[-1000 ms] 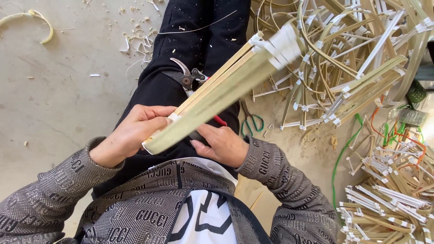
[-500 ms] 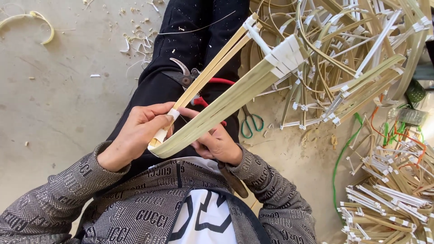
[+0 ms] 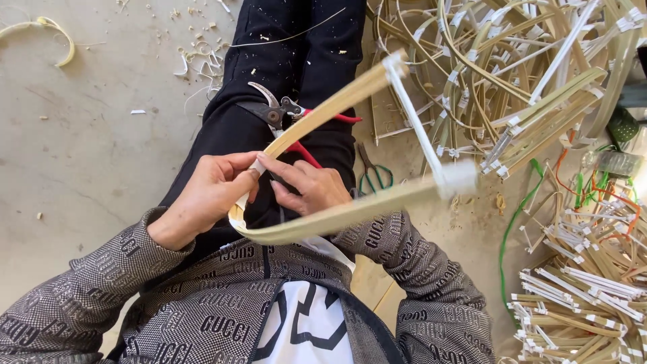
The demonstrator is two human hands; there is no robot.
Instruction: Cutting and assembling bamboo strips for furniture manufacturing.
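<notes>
Hands met mid-frame on a bent bamboo strip [image 3: 317,219]: left hand [image 3: 209,195] pinched its folded end, right hand [image 3: 313,189] closed its grip there too. Red-handled pruners [image 3: 286,114] lay above on the lap.

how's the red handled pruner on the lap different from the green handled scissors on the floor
The red-handled pruner lies on the person's black trousers, partly hidden behind the bent bamboo frame that the left hand and right hand hold; the green-handled scissors lie on the concrete floor, in plain view. The pruner has a curved, hooked blade and looks bulkier; the scissors look slimmer. Both are cutting tools, and neither is in a hand.
</notes>
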